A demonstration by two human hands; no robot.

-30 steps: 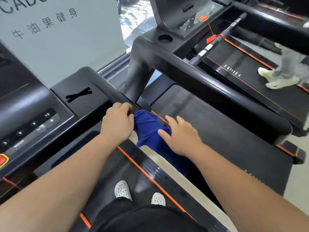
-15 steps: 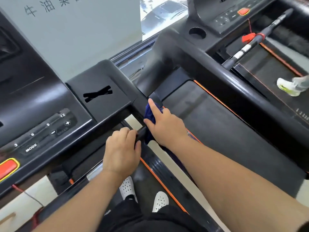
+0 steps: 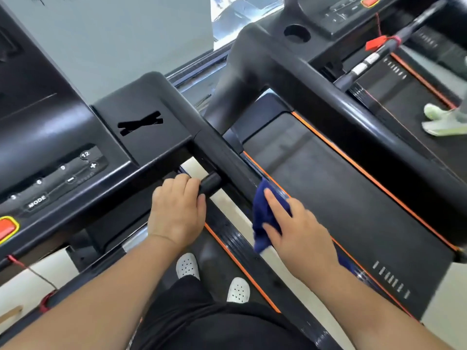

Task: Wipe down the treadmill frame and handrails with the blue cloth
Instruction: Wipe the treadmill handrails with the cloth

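Both hands are ours, seen from the head view. Our right hand (image 3: pixel 300 236) presses the blue cloth (image 3: pixel 265 218) against the lower stretch of the black handrail (image 3: pixel 227 162), fingers spread and half-curled over it, index finger extended up along the fabric. Cloth is dark navy, bunched and creased, its upper corner on the rail and its lower edge hanging loose below our palm; part of it is hidden under the hand. Our left hand (image 3: pixel 177 210) is closed around the short black grip bar (image 3: pixel 211 185) just left of the rail, knuckles up, thumb tucked on the right side of the bar. Both forearms come in from the bottom edge, left one angled up-right, right one up-left.

Rail runs diagonally from the glossy console housing (image 3: pixel 141 122), which carries a blacked-out mark. Left of that, the control panel (image 3: pixel 58 180) shows MODE, +, − and number keys, with a red stop button (image 3: pixel 6 228) at the edge. Below us: white perforated shoes (image 3: pixel 188 266) on the deck with orange trim (image 3: pixel 240 266). Neighbouring treadmill belt (image 3: pixel 341 188) sits to the right; beyond it, someone's pale green shoe (image 3: pixel 444 122).
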